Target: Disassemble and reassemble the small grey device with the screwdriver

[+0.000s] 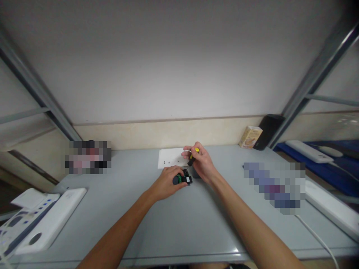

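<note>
In the middle of the desk, my left hand (168, 181) has its fingers and thumb closed around a small opened black device (187, 179) with a green circuit board (180, 179) showing. My right hand (204, 162) grips a screwdriver (192, 160) with a black and yellow handle, its shaft pointing down at the device. Whether the tip sits in a screw is too small to tell. Behind the hands lies a white sheet of paper (171, 155) with several tiny dark screws (166, 162) on it. A dark flat piece (196, 173) shows partly beside my right hand.
On the grey desk (179, 228), a yellow box (250, 137) and a black case (269, 130) stand at the back right. Blurred-out things lie on both sides. A long white object (56, 220) is at the left, and a white cable (316, 237) runs over the right front edge.
</note>
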`<state>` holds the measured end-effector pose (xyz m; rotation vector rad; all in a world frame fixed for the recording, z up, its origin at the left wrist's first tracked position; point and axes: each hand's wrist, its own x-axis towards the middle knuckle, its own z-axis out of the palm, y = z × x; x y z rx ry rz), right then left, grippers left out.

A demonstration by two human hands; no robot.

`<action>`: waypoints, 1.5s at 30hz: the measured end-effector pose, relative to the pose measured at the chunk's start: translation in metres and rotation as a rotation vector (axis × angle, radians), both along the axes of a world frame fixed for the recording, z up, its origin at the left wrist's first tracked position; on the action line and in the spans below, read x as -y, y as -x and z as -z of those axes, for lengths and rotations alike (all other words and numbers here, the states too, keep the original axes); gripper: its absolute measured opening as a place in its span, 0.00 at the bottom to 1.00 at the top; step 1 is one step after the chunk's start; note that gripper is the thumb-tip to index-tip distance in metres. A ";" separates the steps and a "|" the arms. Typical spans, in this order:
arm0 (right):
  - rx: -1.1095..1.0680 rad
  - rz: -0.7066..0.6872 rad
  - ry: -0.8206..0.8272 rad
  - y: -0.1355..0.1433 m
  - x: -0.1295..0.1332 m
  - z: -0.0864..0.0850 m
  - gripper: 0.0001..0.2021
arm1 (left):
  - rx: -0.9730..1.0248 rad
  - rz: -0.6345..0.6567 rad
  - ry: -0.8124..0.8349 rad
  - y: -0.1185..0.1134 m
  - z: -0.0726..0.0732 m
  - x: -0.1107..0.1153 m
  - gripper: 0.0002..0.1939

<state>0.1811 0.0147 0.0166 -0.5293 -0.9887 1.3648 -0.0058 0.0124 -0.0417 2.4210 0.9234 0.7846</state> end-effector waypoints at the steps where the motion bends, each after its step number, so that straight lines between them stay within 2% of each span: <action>1: 0.008 0.012 -0.014 0.002 0.000 0.001 0.18 | 0.000 0.007 -0.006 0.000 0.000 0.000 0.12; 4: -0.002 0.035 -0.041 0.006 -0.001 0.002 0.17 | -0.003 0.015 -0.019 0.000 0.001 -0.001 0.11; 9: -0.060 -0.027 0.023 0.004 -0.005 0.004 0.17 | -0.020 0.001 -0.032 0.001 0.003 -0.001 0.11; 14: -0.014 0.040 0.023 -0.001 -0.006 0.006 0.13 | -0.044 0.000 -0.046 0.000 0.002 0.001 0.10; 22: -0.002 0.118 -0.028 0.006 -0.007 0.007 0.15 | -0.041 0.002 -0.052 0.001 0.003 0.001 0.11; 25: -0.048 0.085 0.021 0.005 -0.008 0.008 0.19 | -0.039 0.003 -0.056 0.001 0.004 0.000 0.11; 28: -0.039 0.066 0.038 0.004 -0.007 0.007 0.16 | -0.036 -0.002 -0.062 0.000 0.005 -0.001 0.11; 31: 0.001 0.092 0.042 0.003 -0.004 0.005 0.14 | -0.038 -0.009 -0.065 0.000 0.004 0.000 0.11; 35: -0.023 0.113 0.023 0.006 -0.002 0.003 0.19 | -0.046 -0.008 -0.063 0.001 0.002 0.000 0.10; 38: 0.024 0.152 -0.019 0.008 -0.002 0.005 0.18 | -0.053 0.000 -0.064 0.001 0.002 0.000 0.10; 40: 0.037 0.162 -0.021 0.009 -0.003 0.006 0.16 | -0.053 -0.005 -0.056 0.000 0.003 0.001 0.11; 43: -0.011 0.086 0.010 0.008 -0.003 0.005 0.21 | -0.041 -0.039 -0.024 0.000 0.004 0.001 0.17; 45: -0.026 0.054 0.024 0.007 -0.003 0.003 0.19 | -0.037 -0.065 -0.006 0.001 0.005 0.001 0.21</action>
